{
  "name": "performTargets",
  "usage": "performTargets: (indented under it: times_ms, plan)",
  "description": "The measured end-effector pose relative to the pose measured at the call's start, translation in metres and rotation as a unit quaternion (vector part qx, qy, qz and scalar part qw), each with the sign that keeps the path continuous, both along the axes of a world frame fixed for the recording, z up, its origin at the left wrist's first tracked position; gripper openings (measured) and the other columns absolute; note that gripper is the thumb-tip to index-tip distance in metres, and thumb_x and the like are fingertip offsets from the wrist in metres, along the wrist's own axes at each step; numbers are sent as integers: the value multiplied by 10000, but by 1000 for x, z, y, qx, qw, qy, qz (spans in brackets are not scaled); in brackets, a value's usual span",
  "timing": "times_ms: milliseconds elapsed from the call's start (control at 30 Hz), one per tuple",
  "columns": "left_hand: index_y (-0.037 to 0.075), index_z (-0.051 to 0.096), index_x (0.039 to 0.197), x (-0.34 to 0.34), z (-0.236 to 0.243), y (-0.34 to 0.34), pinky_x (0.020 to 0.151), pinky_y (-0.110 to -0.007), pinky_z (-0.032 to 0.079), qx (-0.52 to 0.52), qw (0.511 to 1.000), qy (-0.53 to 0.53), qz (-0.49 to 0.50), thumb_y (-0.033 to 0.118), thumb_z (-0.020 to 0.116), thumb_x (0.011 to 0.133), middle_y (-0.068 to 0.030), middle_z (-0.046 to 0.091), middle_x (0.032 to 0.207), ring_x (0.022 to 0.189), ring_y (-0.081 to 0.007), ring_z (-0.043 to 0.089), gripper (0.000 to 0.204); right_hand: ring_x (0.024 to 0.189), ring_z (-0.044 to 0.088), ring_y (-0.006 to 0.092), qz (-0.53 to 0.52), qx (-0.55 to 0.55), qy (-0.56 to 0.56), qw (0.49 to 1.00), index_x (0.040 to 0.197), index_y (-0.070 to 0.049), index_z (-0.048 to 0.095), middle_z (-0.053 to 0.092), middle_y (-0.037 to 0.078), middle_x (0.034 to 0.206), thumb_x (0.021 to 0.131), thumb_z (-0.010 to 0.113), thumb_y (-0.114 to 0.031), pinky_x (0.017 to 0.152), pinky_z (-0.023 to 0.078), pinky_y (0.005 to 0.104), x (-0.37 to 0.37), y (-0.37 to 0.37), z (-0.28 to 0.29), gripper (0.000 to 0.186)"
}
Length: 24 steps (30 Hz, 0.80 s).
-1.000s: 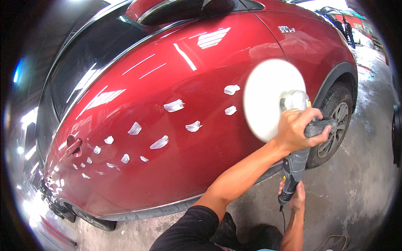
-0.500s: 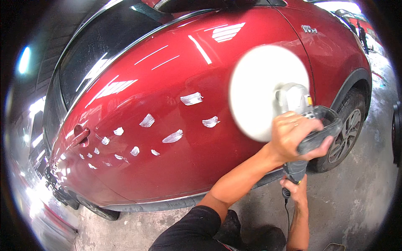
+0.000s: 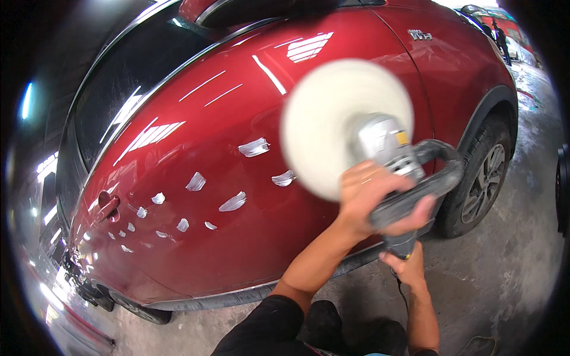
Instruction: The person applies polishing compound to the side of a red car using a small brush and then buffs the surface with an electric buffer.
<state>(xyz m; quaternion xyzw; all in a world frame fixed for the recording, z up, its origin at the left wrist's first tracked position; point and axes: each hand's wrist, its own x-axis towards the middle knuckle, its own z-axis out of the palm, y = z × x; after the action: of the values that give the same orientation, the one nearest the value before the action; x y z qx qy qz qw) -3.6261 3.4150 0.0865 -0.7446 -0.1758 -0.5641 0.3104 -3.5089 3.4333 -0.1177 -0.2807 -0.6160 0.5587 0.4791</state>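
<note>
Both my hands are on a grey and black polisher. Its broad off-white pad is against or close to a red car door and looks blurred, as if spinning. My left hand is closed round the black loop handle near the tool's head. Lower down, my right hand grips the rear end of the body, where a cord hangs. Left of the pad, several whitish compound smears dot the door; the nearest smear lies just by the pad's edge.
A door handle sits at the far left of the door. The car's wheel is at right, with concrete floor below it. A dark sill runs under the door. A person stands far off at upper right.
The polisher and both hands have moved left along the door, bringing the pad closer to the smears. The view has shifted slightly too, with the car appearing further left.
</note>
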Motion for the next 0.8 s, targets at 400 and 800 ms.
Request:
performTargets:
  times_ms: [400,800]
  plan:
    - [91,670,784,55,-23,61,537,-303,495,-149,987,12,-56,232,829,663,-57,650,637,534,-219,644,245,615,595,185,-24,-145,195,970,921,25,636,614,61,723,668,748,-140,602,492,351,2,-5,-27,322]
    - [21,544,818,-36,-75,-112,485,-303,418,-73,981,-25,181,210,788,735,-46,522,555,459,-171,516,320,911,683,182,200,-48,-50,977,1004,-6,704,736,93,961,663,864,-213,837,526,343,-38,-65,-63,429]
